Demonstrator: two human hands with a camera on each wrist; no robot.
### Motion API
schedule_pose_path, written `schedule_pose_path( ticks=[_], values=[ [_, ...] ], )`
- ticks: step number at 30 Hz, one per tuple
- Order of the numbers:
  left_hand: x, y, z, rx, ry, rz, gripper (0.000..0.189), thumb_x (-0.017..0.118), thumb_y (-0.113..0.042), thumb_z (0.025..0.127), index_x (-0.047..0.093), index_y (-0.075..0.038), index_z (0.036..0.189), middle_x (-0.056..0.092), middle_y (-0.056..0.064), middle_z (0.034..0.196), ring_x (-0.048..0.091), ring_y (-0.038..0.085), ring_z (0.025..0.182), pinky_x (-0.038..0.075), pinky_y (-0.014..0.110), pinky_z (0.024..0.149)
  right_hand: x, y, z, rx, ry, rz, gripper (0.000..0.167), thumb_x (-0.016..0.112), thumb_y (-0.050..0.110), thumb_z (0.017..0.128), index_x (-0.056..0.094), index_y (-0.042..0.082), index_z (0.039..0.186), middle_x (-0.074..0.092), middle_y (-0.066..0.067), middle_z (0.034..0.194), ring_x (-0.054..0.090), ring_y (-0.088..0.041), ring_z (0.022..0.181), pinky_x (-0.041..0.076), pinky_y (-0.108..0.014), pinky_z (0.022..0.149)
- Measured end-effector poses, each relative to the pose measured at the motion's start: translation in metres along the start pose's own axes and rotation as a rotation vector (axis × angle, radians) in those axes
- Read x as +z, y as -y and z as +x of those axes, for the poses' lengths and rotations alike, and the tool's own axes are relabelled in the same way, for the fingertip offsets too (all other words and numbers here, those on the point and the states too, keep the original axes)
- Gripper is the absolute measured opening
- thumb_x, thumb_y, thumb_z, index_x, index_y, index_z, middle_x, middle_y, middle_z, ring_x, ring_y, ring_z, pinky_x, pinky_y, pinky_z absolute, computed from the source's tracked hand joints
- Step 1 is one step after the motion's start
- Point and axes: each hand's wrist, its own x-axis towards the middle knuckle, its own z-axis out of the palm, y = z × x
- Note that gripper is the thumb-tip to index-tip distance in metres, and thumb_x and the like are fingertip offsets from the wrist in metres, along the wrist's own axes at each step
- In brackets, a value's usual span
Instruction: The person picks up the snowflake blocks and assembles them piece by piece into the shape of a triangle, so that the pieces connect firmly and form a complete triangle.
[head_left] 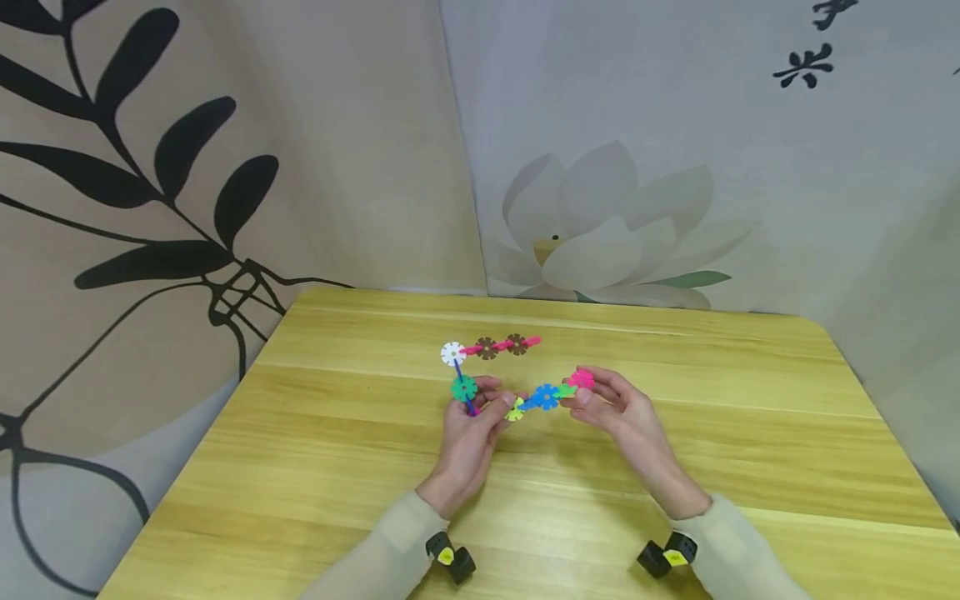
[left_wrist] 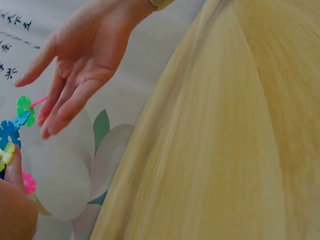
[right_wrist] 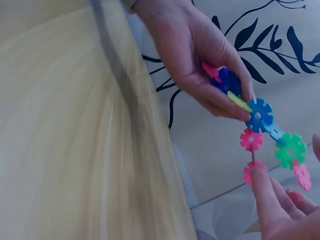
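Observation:
A bent chain of slotted plastic snowflake discs is held up over the table. My left hand pinches it near a yellow disc, beside a dark blue one partly hidden by the fingers. From there blue and green discs run toward my right hand, ending in a pink disc. Around that end the right thumb and fingers are spread apart, the fingers nearly straight in the left wrist view. The chain's other arm passes a green disc and a white disc.
Beyond the white disc, brown discs alternate with pink ones. A wooden table lies beneath the hands. Behind its back edge hangs a pale printed backdrop with dark leaves and a lotus. Small black devices are strapped on both wrists.

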Motion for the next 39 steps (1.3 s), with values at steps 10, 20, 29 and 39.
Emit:
schedule_pose_path(
  ticks=[10,20,29,39],
  values=[
    [0.008,0.006,0.003,-0.005,-0.008,-0.026,0.027,0.068,0.001,0.095,0.053,-0.003,0.118,0.06,0.006,0.101,0.072,0.024,0.104,0.055,0.018,0.072,0.007,-0.002,0.006,-0.045,0.069,0.081,0.05,0.065,0.016,0.103,0.045,-0.002,0.146,0.055,-0.026,0.146,0.066,-0.018,0.12,0.055,-0.034,0.099],
    [0.007,0.01,0.003,-0.029,-0.014,0.05,0.028,0.07,-0.002,0.095,0.055,-0.005,0.12,0.066,0.008,0.108,0.068,0.018,0.099,0.055,0.022,0.079,0.005,-0.005,0.008,-0.018,0.051,0.12,0.051,0.067,0.015,0.102,0.047,-0.006,0.145,0.059,-0.025,0.142,0.068,-0.018,0.117,0.056,-0.036,0.098],
    [-0.002,0.017,0.0,-0.154,0.079,0.141,0.054,0.068,-0.021,0.102,0.041,0.008,0.139,0.056,0.006,0.114,0.06,0.018,0.106,0.054,0.045,0.103,-0.005,-0.01,0.009,0.037,0.034,0.132,0.054,0.067,0.014,0.102,0.045,-0.006,0.148,0.06,-0.025,0.138,0.068,-0.017,0.113,0.055,-0.035,0.098],
    [-0.022,0.006,-0.008,-0.36,0.253,0.18,0.07,0.047,-0.049,0.108,0.031,0.009,0.144,0.049,0.029,0.14,0.054,0.044,0.131,0.046,0.047,0.112,-0.02,-0.014,0.013,0.092,0.059,0.139,0.063,0.068,0.016,0.102,0.039,-0.01,0.151,0.063,-0.019,0.134,0.069,-0.017,0.113,0.055,-0.034,0.099]
  ],
)
